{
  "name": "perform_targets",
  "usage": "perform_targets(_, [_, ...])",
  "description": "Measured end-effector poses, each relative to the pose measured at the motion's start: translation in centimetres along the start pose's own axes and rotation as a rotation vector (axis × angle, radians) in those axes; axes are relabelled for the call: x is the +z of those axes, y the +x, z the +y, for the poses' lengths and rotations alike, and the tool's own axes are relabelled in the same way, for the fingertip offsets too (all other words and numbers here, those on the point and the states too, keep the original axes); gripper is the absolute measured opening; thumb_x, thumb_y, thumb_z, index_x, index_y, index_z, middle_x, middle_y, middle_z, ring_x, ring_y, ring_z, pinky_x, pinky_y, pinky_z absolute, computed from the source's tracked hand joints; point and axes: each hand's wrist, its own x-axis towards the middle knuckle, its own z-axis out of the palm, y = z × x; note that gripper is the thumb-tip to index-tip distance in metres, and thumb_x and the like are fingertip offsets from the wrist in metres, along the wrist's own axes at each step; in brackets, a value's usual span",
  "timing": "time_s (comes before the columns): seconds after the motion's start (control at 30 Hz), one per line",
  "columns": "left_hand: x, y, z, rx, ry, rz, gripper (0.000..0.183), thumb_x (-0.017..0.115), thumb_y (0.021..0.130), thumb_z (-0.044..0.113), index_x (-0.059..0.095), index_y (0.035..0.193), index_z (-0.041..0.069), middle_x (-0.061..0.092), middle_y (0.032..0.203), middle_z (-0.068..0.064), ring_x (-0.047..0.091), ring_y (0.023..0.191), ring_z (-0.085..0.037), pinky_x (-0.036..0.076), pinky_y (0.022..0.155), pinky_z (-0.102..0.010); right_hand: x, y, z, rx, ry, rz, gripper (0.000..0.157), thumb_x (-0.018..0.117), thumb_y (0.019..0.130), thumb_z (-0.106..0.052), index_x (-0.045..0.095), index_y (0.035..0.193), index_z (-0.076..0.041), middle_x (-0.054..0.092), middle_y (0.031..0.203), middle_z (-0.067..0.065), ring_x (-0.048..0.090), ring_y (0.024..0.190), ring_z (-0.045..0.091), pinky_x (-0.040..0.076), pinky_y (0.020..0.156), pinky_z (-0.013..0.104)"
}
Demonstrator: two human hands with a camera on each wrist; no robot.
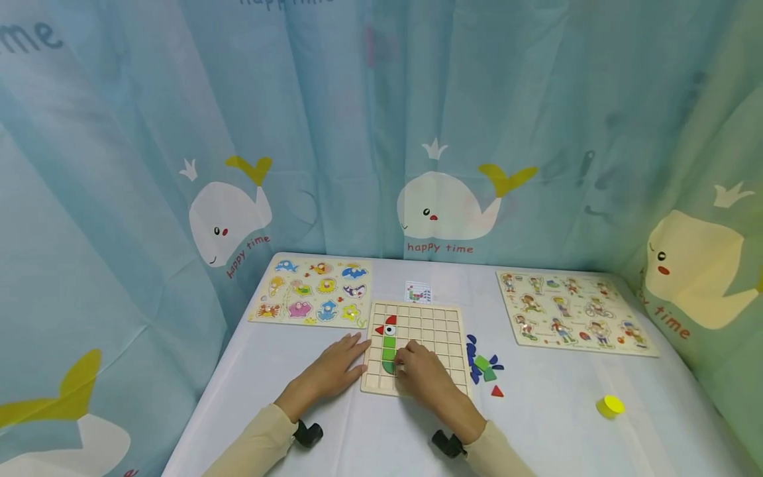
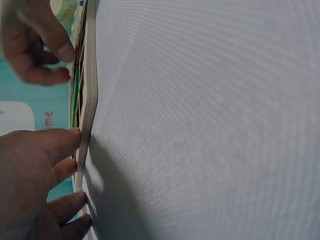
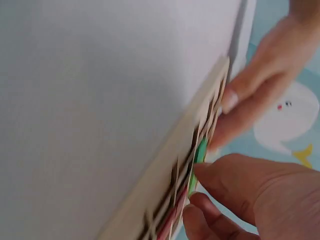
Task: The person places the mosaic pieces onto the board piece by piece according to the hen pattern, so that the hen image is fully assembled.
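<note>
Pale-blue whale-print curtains (image 1: 357, 119) surround a white-covered tabletop (image 1: 378, 434). Wooden grid board (image 1: 438, 338) near the middle, small printed card (image 1: 418, 292) just past its far edge. Sea-animal puzzle (image 1: 305, 260) beyond and left, sports-figure puzzle (image 1: 546, 308) well off to the right, yellow cylinder (image 1: 610, 406) near the right side.

On the board, left part: red quarter-circle (image 1: 391, 319), red triangle (image 1: 379, 329), eye piece (image 1: 390, 330), green squares (image 1: 389, 348) in a column, green rounded piece (image 1: 389, 367) below. Loose by the board's right edge: blue pieces (image 1: 472, 348), green square and green triangle (image 1: 490, 374), with a second red triangle (image 1: 497, 391) nearer the person.

Left hand (image 1: 335, 366): fingers spread, tips against the board's left edge. Right hand (image 1: 426, 374): fingers bent at the board, thumb right by the green rounded piece; can't tell if they pinch a piece.

Step looks like seating pieces in cells. To do it well: brace the board lightly with the left hand, hold a piece by its edges, match straight sides to the cell walls, press flat. Keep the right fingers high enough not to knock neighbours; the card is probably worth checking for orientation.
</note>
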Motion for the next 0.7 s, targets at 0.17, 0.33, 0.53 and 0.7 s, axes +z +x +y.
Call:
perform_targets(0.17, [-0.1, -0.2, 0.2, -0.014, -0.009, -0.009, 0.058, 0.056, 0.110, 0.036, 0.043, 0.162, 0.016, 0.033, 0.172, -0.013, 0.027, 0.160, -0.036, 0.027, 0.130, -0.055, -2.1, -1.0, 2.3, 0.127, 0.046, -0.030, 0.016, 0.084, 0.087, -0.004, 0.075, 0.099, -0.009, 0.062, 0.093, 0.002, 0.055, 0.083, 0.016, 0.054, 0.075, 0.037])
perform_targets(0.33, [-0.3, -0.2, 0.3, -0.018, -0.019, -0.006, 0.058, 0.057, 0.109, 0.035, 0.044, 0.162, 0.015, 0.033, 0.172, -0.013, 0.027, 0.160, -0.036, 0.027, 0.130, -0.056, -4.6, -2.2, 5.6, 0.216, 0.040, -0.025, 0.019, 0.082, 0.091, -0.010, 0.071, 0.105, -0.005, 0.064, 0.099, 0.008, 0.060, 0.085, 0.020, 0.055, 0.075, 0.041])
perform_targets(0.53, [-0.4, -0.3, 0.4, -0.017, -0.026, -0.008, 0.057, 0.056, 0.110, 0.034, 0.043, 0.162, 0.014, 0.033, 0.172, -0.014, 0.026, 0.160, -0.037, 0.026, 0.130, -0.056, -6.6, -3.5, 9.1, 0.379, 0.039, -0.065, 0.029, 0.079, 0.095, -0.015, 0.065, 0.114, 0.002, 0.063, 0.108, 0.021, 0.060, 0.086, 0.028, 0.055, 0.075, 0.050])
perform_targets(0.7, [-0.2, -0.3, 0.5, -0.016, -0.016, -0.007, 0.057, 0.057, 0.110, 0.034, 0.044, 0.162, 0.014, 0.033, 0.171, -0.014, 0.027, 0.160, -0.037, 0.027, 0.129, -0.056, -6.9, -4.1, 11.2, 0.489, -0.003, -0.118, 0.029, 0.078, 0.095, -0.018, 0.067, 0.112, 0.002, 0.063, 0.105, 0.020, 0.059, 0.091, 0.033, 0.049, 0.081, 0.058])
